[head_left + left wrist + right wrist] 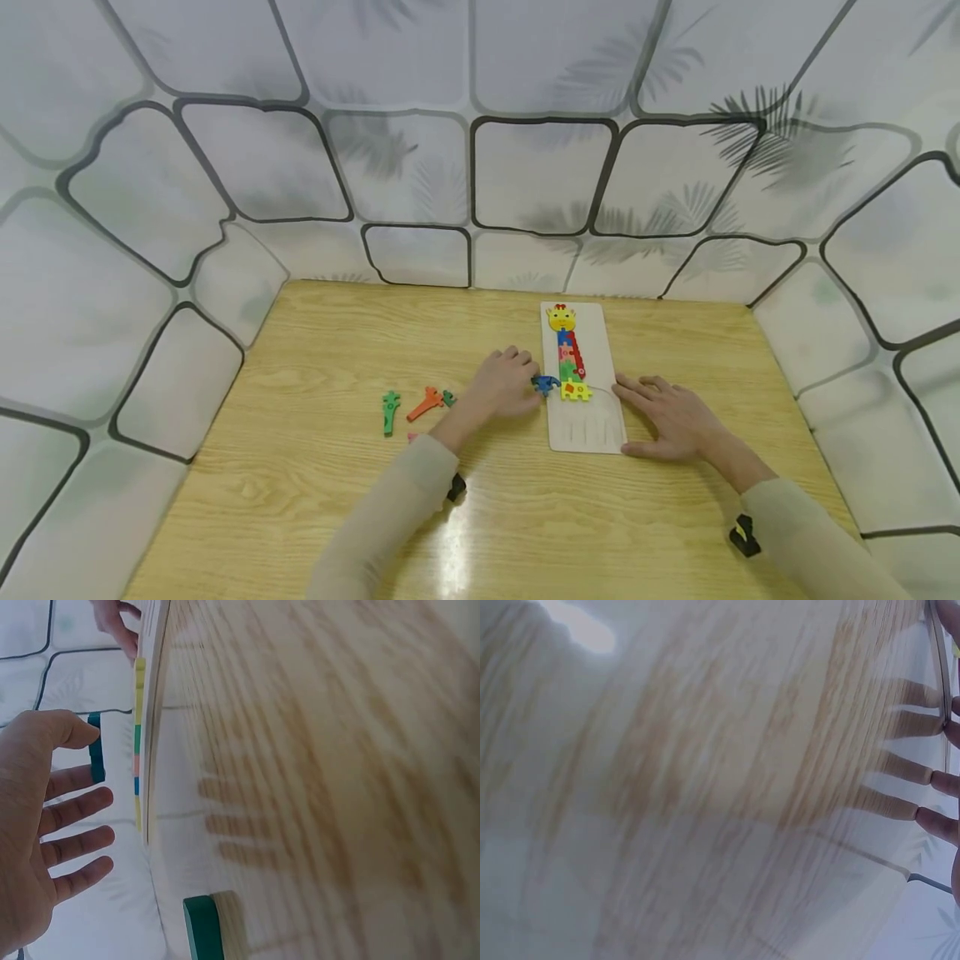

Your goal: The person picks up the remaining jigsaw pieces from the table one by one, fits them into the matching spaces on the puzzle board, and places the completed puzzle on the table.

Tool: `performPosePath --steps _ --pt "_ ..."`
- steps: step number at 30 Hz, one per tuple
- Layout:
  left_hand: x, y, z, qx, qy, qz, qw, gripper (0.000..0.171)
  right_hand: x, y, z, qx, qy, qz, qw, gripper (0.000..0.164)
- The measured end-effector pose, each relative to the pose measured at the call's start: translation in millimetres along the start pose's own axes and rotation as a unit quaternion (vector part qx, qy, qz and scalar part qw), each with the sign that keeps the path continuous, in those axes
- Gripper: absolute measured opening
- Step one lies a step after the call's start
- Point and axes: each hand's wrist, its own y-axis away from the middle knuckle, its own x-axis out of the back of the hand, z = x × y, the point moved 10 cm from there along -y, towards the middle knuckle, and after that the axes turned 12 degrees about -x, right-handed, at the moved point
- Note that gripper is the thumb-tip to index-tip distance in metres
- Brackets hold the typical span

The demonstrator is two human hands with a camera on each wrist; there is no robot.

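My left hand (506, 383) pinches a dark blue puzzle piece (546, 384) between thumb and index finger, at the left edge of a pale wooden puzzle board (600, 350). In the left wrist view the same piece (96, 748) looks teal, and the other fingers are spread apart from it. On the board lies a giraffe figure: a yellow head (561, 318), a neck of blue, pink, green and red pieces, and a yellow piece (576, 391) at the bottom. My right hand (671, 421) touches the board's right edge with its fingers extended.
Left of the board, a green piece (391, 412), an orange piece (425, 403) and a small dark green piece (448, 398) lie on the wooden table (315, 358). A pink piece (412, 437) is partly hidden by the left arm. Patterned walls enclose the table.
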Motion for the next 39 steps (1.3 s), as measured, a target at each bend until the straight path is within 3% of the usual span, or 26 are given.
performPosePath --steps 12,25,39 --pt "-0.8 -16.1 20.1 -0.041 -0.032 0.01 0.9986 0.038 1 -1 1 0.005 0.004 0.011 1.0 0.102" --pt "-12.9 -31.4 29.5 -0.048 -0.032 -0.024 0.998 0.041 -4 1 1 -0.001 0.012 0.004 1.0 0.102" --pt "-18.1 -39.8 32.1 -0.05 -0.027 -0.018 0.9982 0.038 -2 1 0 0.003 0.005 0.015 1.0 0.101"
